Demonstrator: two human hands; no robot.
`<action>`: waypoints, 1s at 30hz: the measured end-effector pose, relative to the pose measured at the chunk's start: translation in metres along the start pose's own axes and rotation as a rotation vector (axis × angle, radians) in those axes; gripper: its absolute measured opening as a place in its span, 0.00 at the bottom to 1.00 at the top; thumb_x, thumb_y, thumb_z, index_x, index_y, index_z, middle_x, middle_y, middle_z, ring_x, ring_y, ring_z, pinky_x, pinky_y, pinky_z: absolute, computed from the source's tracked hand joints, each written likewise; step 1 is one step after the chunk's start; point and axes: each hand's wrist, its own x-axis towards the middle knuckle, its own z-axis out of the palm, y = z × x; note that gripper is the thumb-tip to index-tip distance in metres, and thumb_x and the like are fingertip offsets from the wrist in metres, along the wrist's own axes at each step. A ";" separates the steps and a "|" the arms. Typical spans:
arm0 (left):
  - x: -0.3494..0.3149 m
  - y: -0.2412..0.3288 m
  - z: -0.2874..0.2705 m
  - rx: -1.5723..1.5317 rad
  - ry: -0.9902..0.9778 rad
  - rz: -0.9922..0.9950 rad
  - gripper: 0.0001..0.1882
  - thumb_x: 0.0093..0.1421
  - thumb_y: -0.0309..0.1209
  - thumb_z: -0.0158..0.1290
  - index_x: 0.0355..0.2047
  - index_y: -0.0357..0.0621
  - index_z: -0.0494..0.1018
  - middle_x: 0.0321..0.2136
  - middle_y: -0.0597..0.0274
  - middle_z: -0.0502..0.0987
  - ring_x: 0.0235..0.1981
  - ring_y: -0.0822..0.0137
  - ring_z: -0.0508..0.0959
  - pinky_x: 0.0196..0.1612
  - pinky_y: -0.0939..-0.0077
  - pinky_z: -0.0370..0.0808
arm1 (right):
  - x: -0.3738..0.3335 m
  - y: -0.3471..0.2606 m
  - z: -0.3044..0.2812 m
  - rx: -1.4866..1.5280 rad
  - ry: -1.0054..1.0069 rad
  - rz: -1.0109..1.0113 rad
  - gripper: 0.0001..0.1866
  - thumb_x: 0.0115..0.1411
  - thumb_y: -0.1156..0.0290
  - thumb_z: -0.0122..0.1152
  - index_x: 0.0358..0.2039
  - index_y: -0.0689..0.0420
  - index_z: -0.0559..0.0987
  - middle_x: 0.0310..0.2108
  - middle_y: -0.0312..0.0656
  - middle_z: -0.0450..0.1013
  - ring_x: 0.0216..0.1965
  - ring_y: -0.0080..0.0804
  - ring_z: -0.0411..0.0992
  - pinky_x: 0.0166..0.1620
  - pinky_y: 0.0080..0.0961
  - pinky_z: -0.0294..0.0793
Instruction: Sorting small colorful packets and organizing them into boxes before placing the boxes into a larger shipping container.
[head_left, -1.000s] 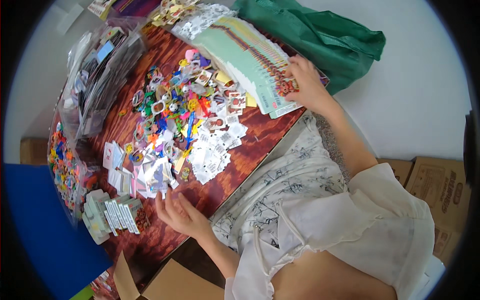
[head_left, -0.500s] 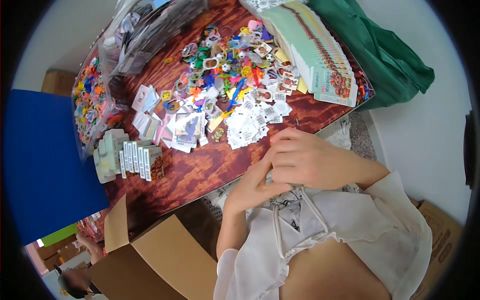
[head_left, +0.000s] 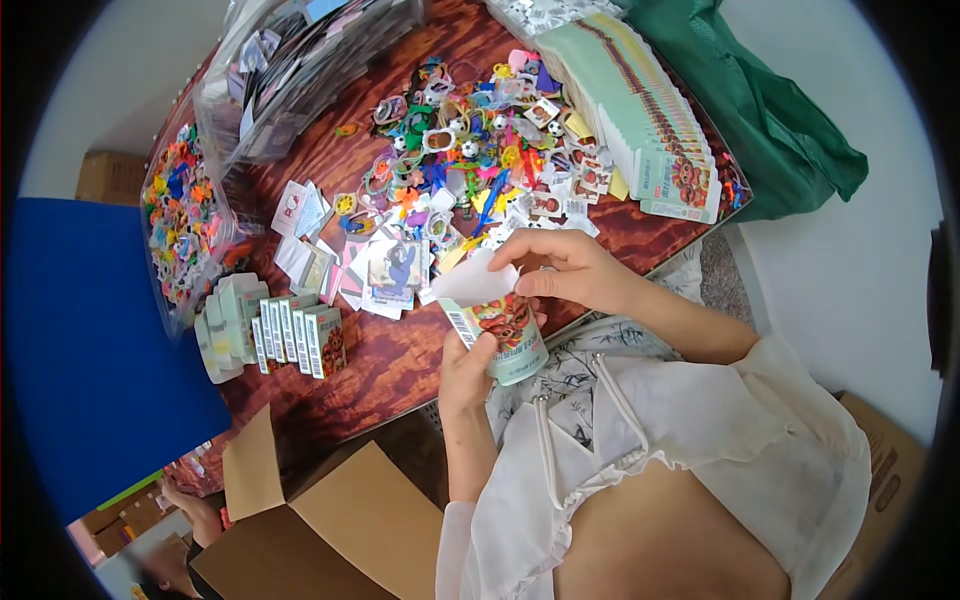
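In front of my chest, over the table's near edge, my left hand (head_left: 466, 378) is closed round the lower left of a small card box (head_left: 510, 330), green with red cartoon print, held tilted. My right hand (head_left: 565, 272) bends over its upper end, with thumb and fingers pinching a white flap (head_left: 475, 283) there. What lies inside the box is hidden. Just beyond are loose picture cards (head_left: 395, 265) and a heap of small colourful plastic toys and rings (head_left: 470, 150).
Several filled boxes (head_left: 325, 340) stand in a row at left, beside flat green cartons (head_left: 230, 310). A bag of toys (head_left: 185, 215) and a bag of cards (head_left: 310, 75) lie behind. Fanned flat cartons (head_left: 640, 110) lie far right. An open brown carton (head_left: 365, 510) stands below; another person's arm (head_left: 195, 510) shows lower left.
My hands were together, one over the other, with no printed box showing between them. Now they are apart, with the box between them and its white flap in my right fingers. The view has shifted slightly.
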 end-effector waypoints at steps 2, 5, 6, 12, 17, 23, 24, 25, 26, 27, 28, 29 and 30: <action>0.004 0.000 -0.003 0.030 0.006 0.024 0.34 0.63 0.46 0.56 0.57 0.28 0.65 0.49 0.42 0.75 0.49 0.47 0.79 0.52 0.57 0.77 | 0.004 0.007 0.002 0.100 0.050 -0.029 0.14 0.67 0.74 0.54 0.52 0.63 0.75 0.37 0.36 0.73 0.30 0.19 0.70 0.32 0.20 0.73; 0.005 -0.004 0.000 0.037 0.087 0.005 0.41 0.59 0.53 0.58 0.57 0.27 0.63 0.48 0.38 0.74 0.46 0.46 0.80 0.46 0.53 0.80 | 0.008 0.010 0.006 0.067 0.064 -0.018 0.15 0.67 0.75 0.54 0.53 0.62 0.75 0.38 0.38 0.74 0.31 0.19 0.71 0.31 0.18 0.73; 0.005 -0.006 0.000 0.010 0.081 0.003 0.42 0.59 0.55 0.57 0.58 0.27 0.62 0.48 0.38 0.74 0.46 0.46 0.80 0.46 0.54 0.80 | 0.008 0.010 0.006 0.071 0.057 -0.015 0.15 0.67 0.75 0.54 0.53 0.62 0.75 0.38 0.38 0.74 0.31 0.19 0.71 0.31 0.18 0.73; 0.003 -0.010 0.002 -0.003 0.074 0.046 0.43 0.60 0.59 0.53 0.58 0.29 0.62 0.48 0.41 0.75 0.43 0.51 0.81 0.45 0.59 0.80 | 0.004 0.009 0.014 0.340 0.123 0.226 0.13 0.66 0.75 0.56 0.51 0.59 0.78 0.41 0.32 0.76 0.37 0.14 0.72 0.35 0.12 0.72; -0.002 -0.020 -0.006 0.202 0.265 0.119 0.33 0.67 0.47 0.51 0.59 0.31 0.62 0.51 0.51 0.74 0.49 0.62 0.77 0.51 0.66 0.74 | 0.009 0.021 0.010 -0.154 0.191 -0.115 0.10 0.64 0.78 0.55 0.45 0.63 0.81 0.38 0.37 0.76 0.43 0.23 0.72 0.45 0.21 0.72; 0.000 -0.004 0.024 0.704 0.383 0.232 0.28 0.64 0.21 0.50 0.64 0.33 0.60 0.50 0.53 0.74 0.48 0.67 0.75 0.52 0.74 0.71 | 0.008 0.033 0.000 0.032 0.313 -0.056 0.08 0.64 0.79 0.56 0.43 0.64 0.78 0.40 0.38 0.74 0.44 0.22 0.72 0.49 0.21 0.71; -0.002 0.000 0.034 0.696 0.420 0.276 0.29 0.63 0.19 0.50 0.65 0.33 0.58 0.50 0.52 0.74 0.48 0.66 0.76 0.52 0.74 0.71 | 0.008 0.033 0.002 0.165 0.376 -0.044 0.09 0.64 0.79 0.57 0.45 0.64 0.76 0.42 0.37 0.74 0.44 0.21 0.72 0.49 0.20 0.71; -0.003 0.001 0.039 0.687 0.456 0.321 0.31 0.63 0.17 0.50 0.66 0.34 0.56 0.50 0.51 0.74 0.48 0.65 0.77 0.51 0.73 0.72 | 0.008 0.028 0.002 0.233 0.358 -0.047 0.13 0.63 0.80 0.58 0.49 0.63 0.73 0.45 0.36 0.72 0.44 0.19 0.72 0.48 0.19 0.72; -0.004 0.000 0.038 0.727 0.426 0.350 0.35 0.61 0.13 0.50 0.68 0.36 0.54 0.51 0.49 0.74 0.47 0.63 0.78 0.50 0.74 0.73 | 0.008 0.027 0.003 0.233 0.363 -0.047 0.13 0.63 0.80 0.58 0.49 0.63 0.73 0.45 0.36 0.72 0.44 0.19 0.72 0.48 0.19 0.72; -0.005 0.002 0.037 0.726 0.420 0.347 0.35 0.61 0.13 0.50 0.68 0.36 0.54 0.51 0.49 0.74 0.47 0.63 0.78 0.50 0.74 0.73 | 0.009 0.026 0.004 0.236 0.352 -0.076 0.12 0.63 0.80 0.59 0.47 0.63 0.74 0.44 0.37 0.73 0.43 0.19 0.72 0.47 0.19 0.72; -0.005 0.004 0.036 0.811 0.414 0.319 0.35 0.60 0.13 0.50 0.68 0.36 0.54 0.51 0.50 0.74 0.47 0.64 0.78 0.49 0.74 0.74 | 0.009 0.025 0.003 0.237 0.341 -0.105 0.11 0.62 0.80 0.59 0.45 0.63 0.75 0.42 0.37 0.73 0.43 0.19 0.72 0.46 0.19 0.72; -0.006 0.007 0.034 0.896 0.412 0.293 0.36 0.60 0.12 0.50 0.68 0.37 0.54 0.50 0.50 0.74 0.46 0.64 0.78 0.48 0.74 0.75 | 0.008 0.025 0.001 0.237 0.343 -0.104 0.11 0.62 0.80 0.59 0.45 0.63 0.75 0.42 0.37 0.73 0.43 0.19 0.72 0.46 0.19 0.72; -0.005 0.008 0.026 0.850 0.388 0.307 0.37 0.59 0.11 0.51 0.68 0.38 0.55 0.50 0.50 0.74 0.46 0.64 0.78 0.47 0.74 0.76 | 0.008 0.025 -0.002 0.165 0.273 -0.083 0.09 0.62 0.79 0.60 0.44 0.63 0.76 0.41 0.37 0.74 0.42 0.19 0.72 0.45 0.18 0.73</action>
